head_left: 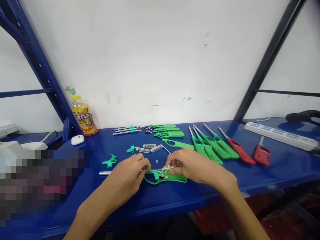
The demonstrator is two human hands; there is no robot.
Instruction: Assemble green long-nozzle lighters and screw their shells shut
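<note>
A green lighter handle half (178, 177) lies on the blue table with a teal trigger (157, 175), thin wires and a small black part inside it. At its front end my left hand (132, 171) is closed in a pinch on a metal lighter tube (105, 173), which sticks out to the left beneath the hand. My right hand (186, 163) is closed on a clear fuel tank (170, 167) over the handle's rear. Its fingertips partly cover both tank and handle. A tiny pale part (156, 161) lies just beyond my hands.
Several clear tanks (149, 146) and teal triggers (110, 161) lie loose. Farther back are metal tubes (125, 131) and green handle halves (172, 134). Assembled green lighters (212, 146) and red lighters (241, 151) lie right, near a power strip (280, 135). A bottle (84, 116) and white case (77, 139) stand left.
</note>
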